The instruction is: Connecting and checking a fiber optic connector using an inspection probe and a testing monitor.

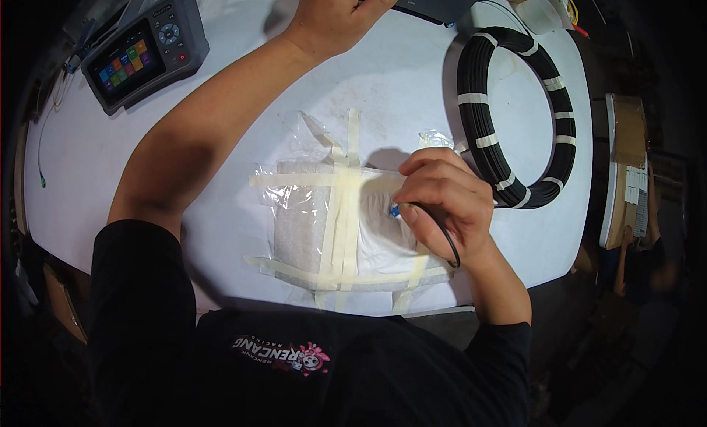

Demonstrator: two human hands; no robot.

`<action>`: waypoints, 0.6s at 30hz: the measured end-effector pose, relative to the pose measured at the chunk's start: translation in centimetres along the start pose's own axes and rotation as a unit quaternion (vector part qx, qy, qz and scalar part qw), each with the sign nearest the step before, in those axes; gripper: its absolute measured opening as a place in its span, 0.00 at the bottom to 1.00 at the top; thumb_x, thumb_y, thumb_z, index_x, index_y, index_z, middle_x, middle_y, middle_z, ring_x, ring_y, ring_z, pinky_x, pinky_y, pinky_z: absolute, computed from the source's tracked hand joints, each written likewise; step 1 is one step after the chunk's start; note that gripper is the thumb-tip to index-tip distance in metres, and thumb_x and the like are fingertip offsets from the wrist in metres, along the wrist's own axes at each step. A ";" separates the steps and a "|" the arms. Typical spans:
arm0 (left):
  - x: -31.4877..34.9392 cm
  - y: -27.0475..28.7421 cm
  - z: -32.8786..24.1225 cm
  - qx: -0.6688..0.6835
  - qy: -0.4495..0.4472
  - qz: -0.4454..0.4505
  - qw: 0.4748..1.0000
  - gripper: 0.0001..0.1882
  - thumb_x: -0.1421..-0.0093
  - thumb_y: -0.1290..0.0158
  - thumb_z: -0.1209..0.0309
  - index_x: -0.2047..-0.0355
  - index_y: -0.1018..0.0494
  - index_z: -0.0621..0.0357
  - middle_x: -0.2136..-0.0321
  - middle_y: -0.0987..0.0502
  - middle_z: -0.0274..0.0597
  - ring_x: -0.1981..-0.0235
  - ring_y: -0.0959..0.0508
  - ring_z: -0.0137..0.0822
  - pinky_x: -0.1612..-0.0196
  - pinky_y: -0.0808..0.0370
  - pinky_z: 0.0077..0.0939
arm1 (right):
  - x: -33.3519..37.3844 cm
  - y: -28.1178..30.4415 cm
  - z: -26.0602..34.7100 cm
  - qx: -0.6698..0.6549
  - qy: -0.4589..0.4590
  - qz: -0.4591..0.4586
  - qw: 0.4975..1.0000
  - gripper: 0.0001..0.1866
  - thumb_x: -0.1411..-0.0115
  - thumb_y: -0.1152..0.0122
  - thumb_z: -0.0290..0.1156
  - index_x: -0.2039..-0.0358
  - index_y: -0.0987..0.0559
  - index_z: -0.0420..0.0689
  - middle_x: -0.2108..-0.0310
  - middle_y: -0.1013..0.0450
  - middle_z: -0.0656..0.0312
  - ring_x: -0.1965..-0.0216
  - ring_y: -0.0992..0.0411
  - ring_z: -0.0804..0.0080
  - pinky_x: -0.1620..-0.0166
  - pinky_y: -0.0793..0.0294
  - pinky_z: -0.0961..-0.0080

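My right hand (449, 199) is closed round a thin black cable (445, 235), with a small blue connector (395, 210) showing at the fingertips. The cable bends down past the palm. Under this hand lies a white cloth pad (383, 243), fixed to the table with strips of cream tape (341, 228) and clear plastic film (294, 191). My left hand (335, 18) reaches to the far edge beside a dark box-shaped device (423, 6). Its thumb points toward the device, but the other fingers are cut off by the picture's edge.
A taped coil of black cable (477, 73) lies on the white table (243, 125) at the right. At the far left stands a handheld tester (147, 51) with a lit screen. A thin cable with a green tip (43, 181) hangs by the left edge. Another person's arm (624, 261) shows at far right.
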State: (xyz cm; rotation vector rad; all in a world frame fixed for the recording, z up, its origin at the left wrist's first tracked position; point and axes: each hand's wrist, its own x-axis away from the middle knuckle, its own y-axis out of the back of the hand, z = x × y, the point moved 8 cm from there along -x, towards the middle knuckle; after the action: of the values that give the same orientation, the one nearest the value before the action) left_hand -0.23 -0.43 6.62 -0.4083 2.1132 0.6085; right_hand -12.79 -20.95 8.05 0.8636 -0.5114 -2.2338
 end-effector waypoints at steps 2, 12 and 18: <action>-0.2 -0.2 0.2 0.012 0.010 0.005 1.000 0.25 0.35 0.43 0.71 0.39 0.31 0.63 0.43 0.27 0.54 0.41 0.26 0.49 0.36 0.31 0.37 | 0.0 0.2 -0.2 -0.004 -0.002 0.001 1.000 0.06 0.50 0.28 0.20 0.70 0.16 0.39 0.71 0.20 0.58 0.61 0.20 0.56 0.57 0.22 0.67; -0.3 -0.2 1.1 0.017 -0.016 -0.010 1.000 0.23 0.34 0.43 0.70 0.40 0.30 0.63 0.46 0.26 0.53 0.45 0.24 0.48 0.40 0.28 0.35 | 0.1 0.3 -0.4 -0.007 0.002 -0.017 1.000 0.08 0.55 0.32 0.19 0.72 0.17 0.38 0.74 0.21 0.57 0.63 0.20 0.56 0.60 0.21 0.68; -0.4 -0.2 0.6 0.027 -0.016 -0.016 0.999 0.22 0.34 0.43 0.69 0.42 0.29 0.63 0.47 0.26 0.53 0.46 0.23 0.49 0.42 0.27 0.35 | 0.1 0.6 -0.3 0.010 0.012 -0.031 0.999 0.07 0.54 0.31 0.19 0.71 0.17 0.38 0.74 0.21 0.56 0.64 0.20 0.55 0.61 0.22 0.68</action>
State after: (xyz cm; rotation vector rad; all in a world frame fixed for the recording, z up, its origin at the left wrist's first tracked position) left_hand 0.51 -0.27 6.61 -0.3983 2.0839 0.5344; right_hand -12.35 -21.50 8.12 0.9265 -0.5033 -2.2745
